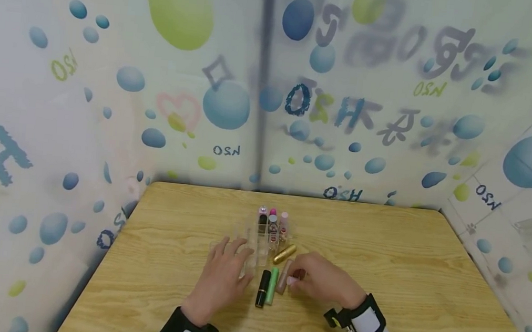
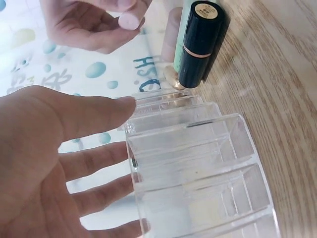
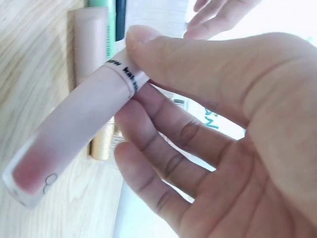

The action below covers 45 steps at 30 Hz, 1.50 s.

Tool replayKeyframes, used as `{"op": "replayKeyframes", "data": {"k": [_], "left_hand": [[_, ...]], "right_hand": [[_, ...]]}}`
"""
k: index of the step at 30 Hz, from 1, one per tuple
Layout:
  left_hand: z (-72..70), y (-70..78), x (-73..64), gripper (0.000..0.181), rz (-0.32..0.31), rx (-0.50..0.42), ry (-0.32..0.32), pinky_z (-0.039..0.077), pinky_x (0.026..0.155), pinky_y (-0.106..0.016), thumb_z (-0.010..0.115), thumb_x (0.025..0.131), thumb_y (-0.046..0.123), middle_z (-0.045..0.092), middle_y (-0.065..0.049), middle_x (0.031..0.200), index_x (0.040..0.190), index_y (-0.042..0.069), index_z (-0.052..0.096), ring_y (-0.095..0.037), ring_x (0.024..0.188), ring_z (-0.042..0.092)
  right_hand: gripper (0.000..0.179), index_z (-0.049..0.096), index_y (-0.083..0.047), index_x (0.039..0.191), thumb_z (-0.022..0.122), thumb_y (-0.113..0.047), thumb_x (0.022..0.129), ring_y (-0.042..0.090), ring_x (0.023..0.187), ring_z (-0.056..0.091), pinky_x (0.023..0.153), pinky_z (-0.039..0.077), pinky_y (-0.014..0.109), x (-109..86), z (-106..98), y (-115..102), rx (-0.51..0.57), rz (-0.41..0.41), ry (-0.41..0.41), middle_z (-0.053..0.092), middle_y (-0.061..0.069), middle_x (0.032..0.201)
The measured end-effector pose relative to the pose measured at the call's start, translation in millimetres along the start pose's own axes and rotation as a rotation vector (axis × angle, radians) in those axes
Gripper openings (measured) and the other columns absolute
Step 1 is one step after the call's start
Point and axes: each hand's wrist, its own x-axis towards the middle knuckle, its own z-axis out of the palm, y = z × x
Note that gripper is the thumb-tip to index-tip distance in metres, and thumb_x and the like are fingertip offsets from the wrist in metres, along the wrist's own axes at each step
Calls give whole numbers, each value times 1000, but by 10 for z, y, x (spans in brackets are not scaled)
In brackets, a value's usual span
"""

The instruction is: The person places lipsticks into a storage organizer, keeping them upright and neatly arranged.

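My right hand pinches a pale pink lip gloss tube between thumb and fingers near its cap; the tube tilts, its reddish end pointing away from the palm. My left hand lies at the side of a clear plastic organizer, fingers spread and fairly straight, fingertips along its edge. Between the hands, a black lipstick tube, a light green tube and a dusty pink tube lie side by side on the table. A gold tube lies just beyond them, close to the organizer.
Several small bottles with pink, black and pale caps stand in the organizer's back right compartments. The wooden table meets printed wall sheets at its far edge and sides.
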Motion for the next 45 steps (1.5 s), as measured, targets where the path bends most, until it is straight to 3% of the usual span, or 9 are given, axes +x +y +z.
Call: {"op": "replayKeyframes", "data": {"k": [4, 14, 21, 25, 31, 39, 45], "left_hand": [[-5, 37, 5, 41, 25, -45, 49, 44, 102, -70, 82, 85, 23, 63, -16, 137, 122, 9, 72, -49, 133, 50], [31, 97, 43, 37, 82, -161, 89, 42, 107, -64, 80, 88, 26, 67, -8, 132, 121, 12, 72, -38, 129, 56], [54, 135, 59, 34, 107, -193, 74, 46, 105, -56, 77, 91, 30, 68, -2, 130, 123, 17, 73, -28, 127, 56], [68, 164, 62, 34, 135, -210, 84, 48, 103, -55, 78, 91, 27, 70, -2, 126, 123, 18, 73, -28, 125, 59], [97, 203, 44, 35, 157, -224, 82, 52, 97, -54, 80, 89, 26, 74, 1, 119, 123, 19, 72, -27, 118, 64], [132, 236, 50, 34, 149, -220, 53, 54, 95, -50, 78, 90, 29, 75, -1, 116, 121, 17, 72, -23, 114, 66], [138, 264, 57, 34, 155, -235, 56, 54, 93, -52, 80, 89, 27, 76, -3, 115, 120, 14, 73, -24, 112, 68]], "right_hand": [[13, 81, -20, 101, 68, -22, 99, 1, 85, 64, 75, 58, 29, -23, -58, -13, 20, -17, 32, 72, -14, 97], [13, 80, -15, 106, 71, -19, 97, 3, 84, 64, 74, 57, 28, -41, -146, -7, 26, -65, 111, 71, -12, 96], [18, 78, -14, 108, 69, -26, 98, 3, 83, 64, 72, 60, 38, -50, -194, -2, 50, -100, 164, 71, -13, 98], [17, 77, -15, 109, 68, -26, 99, 6, 83, 65, 72, 59, 35, -47, -202, 7, 93, -139, 205, 71, -12, 96], [16, 74, -30, 113, 69, -28, 98, 8, 82, 65, 73, 58, 32, -48, -189, 29, 147, -168, 277, 69, -15, 95], [15, 73, -26, 113, 68, -23, 98, 10, 77, 66, 73, 58, 33, -33, -169, 20, 216, -277, 384, 70, -6, 86], [16, 74, -25, 113, 70, -22, 97, 10, 85, 67, 71, 59, 34, -35, -151, -10, 240, -265, 435, 73, -6, 97]]}}
